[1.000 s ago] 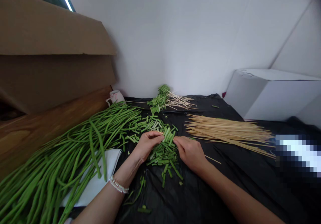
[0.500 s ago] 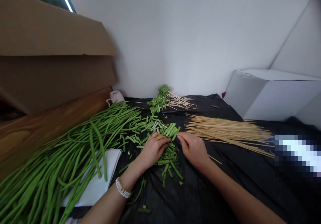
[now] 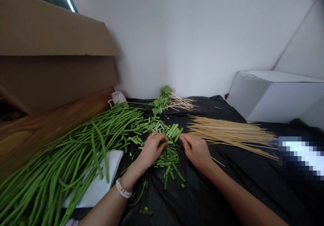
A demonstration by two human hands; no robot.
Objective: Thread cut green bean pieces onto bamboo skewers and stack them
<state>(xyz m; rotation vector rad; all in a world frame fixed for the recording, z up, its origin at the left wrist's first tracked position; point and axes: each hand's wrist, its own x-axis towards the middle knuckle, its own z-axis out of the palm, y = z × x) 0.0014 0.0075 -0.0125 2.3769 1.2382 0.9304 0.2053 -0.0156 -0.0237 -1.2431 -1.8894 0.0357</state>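
Note:
My right hand (image 3: 196, 150) is closed in a pinch around a thin bamboo skewer (image 3: 218, 161), whose tail sticks out behind the wrist side. A row of cut green bean pieces (image 3: 174, 131) sits side by side on this skewer, just left of the fingertips. My left hand (image 3: 154, 148), with a ring and a beaded bracelet, is curled beside the row. Its thumb and fingers appear closed on a short bean piece (image 3: 170, 142), partly hidden. Below and around it lies a loose heap of cut bean pieces (image 3: 170, 158).
Long beans (image 3: 73, 155) cover the left, partly over a white sheet (image 3: 111, 165). Bare skewers (image 3: 230, 131) lie right. Filled skewers (image 3: 162, 101) are stacked behind, near a mug (image 3: 118, 98). A cardboard box (image 3: 58, 50) and white box (image 3: 273, 94) flank the black plastic cover (image 3: 202, 195).
My left hand has drawn slightly left, away from the row on the skewer, and its thumb now shows apart from the fingers. My right hand keeps its grip, nearly still.

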